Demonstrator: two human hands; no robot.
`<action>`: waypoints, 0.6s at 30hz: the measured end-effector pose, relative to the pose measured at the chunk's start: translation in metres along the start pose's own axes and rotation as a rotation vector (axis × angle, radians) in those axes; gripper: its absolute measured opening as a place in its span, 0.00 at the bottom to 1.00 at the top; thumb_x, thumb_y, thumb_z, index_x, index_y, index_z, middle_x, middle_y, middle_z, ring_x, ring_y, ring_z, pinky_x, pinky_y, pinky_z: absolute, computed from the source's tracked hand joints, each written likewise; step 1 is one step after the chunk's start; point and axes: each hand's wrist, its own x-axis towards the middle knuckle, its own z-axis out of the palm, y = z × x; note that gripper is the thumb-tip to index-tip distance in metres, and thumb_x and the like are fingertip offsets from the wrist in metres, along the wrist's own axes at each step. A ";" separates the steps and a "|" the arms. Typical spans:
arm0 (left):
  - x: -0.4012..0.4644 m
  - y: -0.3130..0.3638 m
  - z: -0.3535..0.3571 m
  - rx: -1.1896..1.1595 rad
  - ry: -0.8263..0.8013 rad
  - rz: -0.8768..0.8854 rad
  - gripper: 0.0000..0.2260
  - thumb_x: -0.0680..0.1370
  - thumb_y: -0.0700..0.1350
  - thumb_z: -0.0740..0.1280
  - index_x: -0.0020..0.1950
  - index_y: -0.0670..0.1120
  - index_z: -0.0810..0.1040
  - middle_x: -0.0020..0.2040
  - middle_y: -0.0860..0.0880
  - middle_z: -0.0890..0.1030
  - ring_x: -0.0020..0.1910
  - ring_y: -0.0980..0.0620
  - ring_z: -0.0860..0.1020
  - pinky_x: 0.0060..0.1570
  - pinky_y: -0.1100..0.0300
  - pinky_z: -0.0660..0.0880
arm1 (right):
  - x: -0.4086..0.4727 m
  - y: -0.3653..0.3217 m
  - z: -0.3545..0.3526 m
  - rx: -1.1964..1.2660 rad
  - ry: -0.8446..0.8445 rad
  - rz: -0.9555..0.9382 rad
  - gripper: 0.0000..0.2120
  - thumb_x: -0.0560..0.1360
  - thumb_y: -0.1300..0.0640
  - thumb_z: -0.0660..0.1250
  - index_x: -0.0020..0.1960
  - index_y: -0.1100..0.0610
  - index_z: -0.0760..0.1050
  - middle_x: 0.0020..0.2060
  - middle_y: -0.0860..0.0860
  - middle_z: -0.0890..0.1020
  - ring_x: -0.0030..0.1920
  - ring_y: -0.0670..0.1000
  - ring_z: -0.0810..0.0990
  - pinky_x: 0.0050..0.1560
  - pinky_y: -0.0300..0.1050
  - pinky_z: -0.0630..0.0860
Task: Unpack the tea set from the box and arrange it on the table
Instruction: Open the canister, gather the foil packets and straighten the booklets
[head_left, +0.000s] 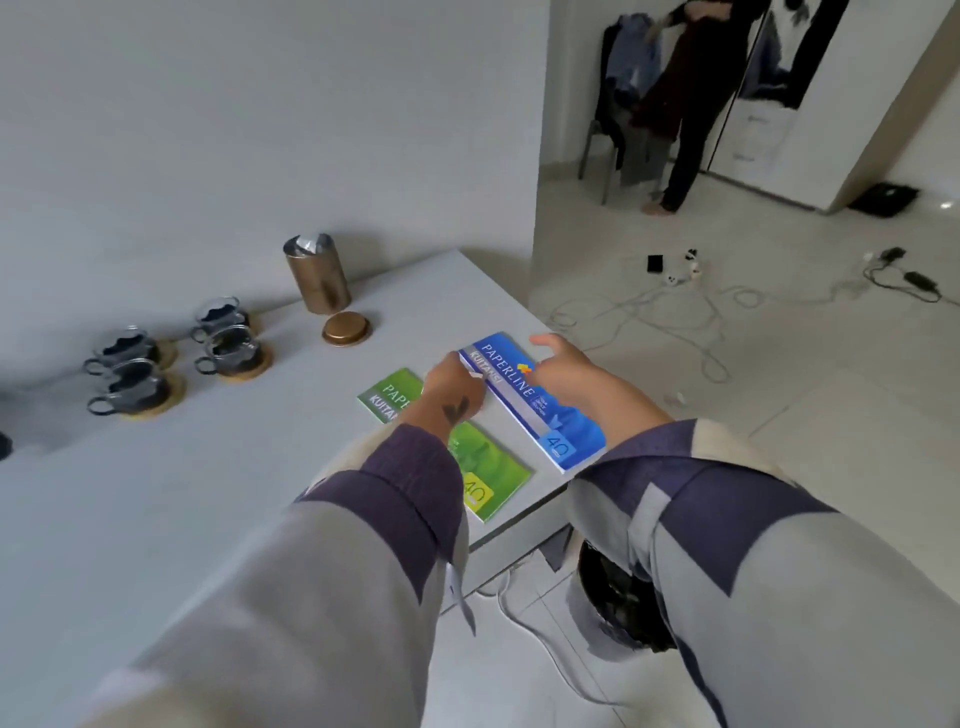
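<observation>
Several dark glass tea cups (228, 349) on round wooden saucers stand in a group at the table's (156, 493) far left. A copper tin (317, 275) stands open behind them, its lid (346, 328) lying beside it. Near the table's right edge, a blue Paperline booklet (550, 415) is tilted up off the surface. My left hand (454, 389) pinches its long left edge. My right hand (566, 374) grips its right edge, thumb on top. A green Paperline booklet (491, 467) lies flat under my left wrist. No box is in view.
The table stands against a white wall. A dark round bin (623, 603) sits on the floor below the table's right edge. Cables and chargers (675, 306) trail across the tiled floor. A person (685, 104) stands by a chair (618, 114) in the far room.
</observation>
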 end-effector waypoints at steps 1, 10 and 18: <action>0.003 -0.015 -0.005 -0.008 0.013 -0.031 0.20 0.81 0.40 0.56 0.73 0.39 0.63 0.71 0.44 0.69 0.70 0.44 0.66 0.65 0.58 0.63 | 0.005 -0.004 0.014 -0.030 -0.016 -0.018 0.28 0.76 0.63 0.64 0.73 0.51 0.62 0.51 0.52 0.74 0.35 0.46 0.70 0.32 0.36 0.65; 0.023 -0.100 -0.007 -0.089 -0.006 -0.226 0.22 0.78 0.40 0.61 0.72 0.41 0.63 0.66 0.42 0.74 0.64 0.43 0.72 0.60 0.55 0.71 | 0.052 -0.001 0.096 -0.187 -0.156 -0.052 0.25 0.75 0.60 0.66 0.70 0.49 0.66 0.61 0.53 0.77 0.56 0.53 0.77 0.53 0.42 0.74; 0.056 -0.113 0.020 -0.054 0.084 -0.385 0.32 0.72 0.55 0.70 0.70 0.43 0.64 0.66 0.42 0.70 0.65 0.41 0.67 0.64 0.50 0.67 | 0.110 0.014 0.114 -0.624 -0.080 -0.211 0.26 0.73 0.44 0.67 0.68 0.49 0.69 0.65 0.54 0.72 0.66 0.59 0.69 0.63 0.53 0.71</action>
